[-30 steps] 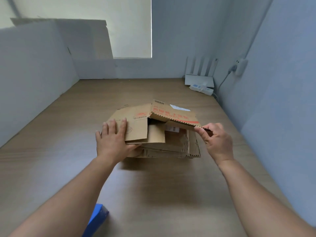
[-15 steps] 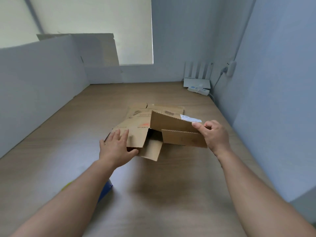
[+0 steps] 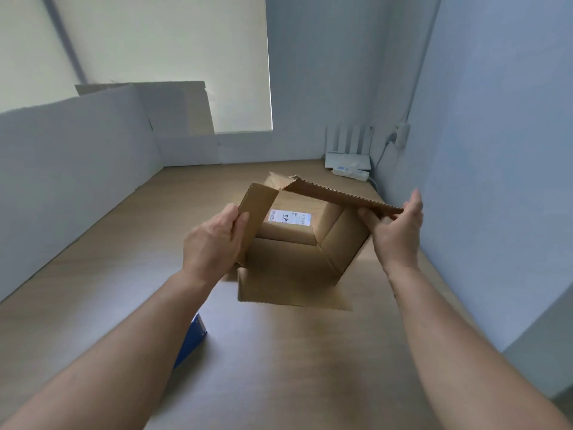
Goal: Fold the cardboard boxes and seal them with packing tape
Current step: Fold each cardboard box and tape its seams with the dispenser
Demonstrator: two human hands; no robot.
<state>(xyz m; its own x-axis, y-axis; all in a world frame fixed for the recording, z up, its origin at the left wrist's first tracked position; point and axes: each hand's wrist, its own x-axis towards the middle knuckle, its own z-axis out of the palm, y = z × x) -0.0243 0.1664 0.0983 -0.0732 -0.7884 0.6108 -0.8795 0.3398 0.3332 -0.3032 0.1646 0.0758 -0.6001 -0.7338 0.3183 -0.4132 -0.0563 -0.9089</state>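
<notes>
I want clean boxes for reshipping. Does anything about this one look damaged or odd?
Yes. The flap the right hand holds has a saw-toothed edge, as if torn open, and a printed label is stuck on the box. It looks reused.

The flat brown cardboard box [image 3: 294, 259] rose off the pile and was spread open, the left hand [image 3: 210, 246] gripping one flap, the right hand [image 3: 395, 231] pinching the serrated flap.
</notes>
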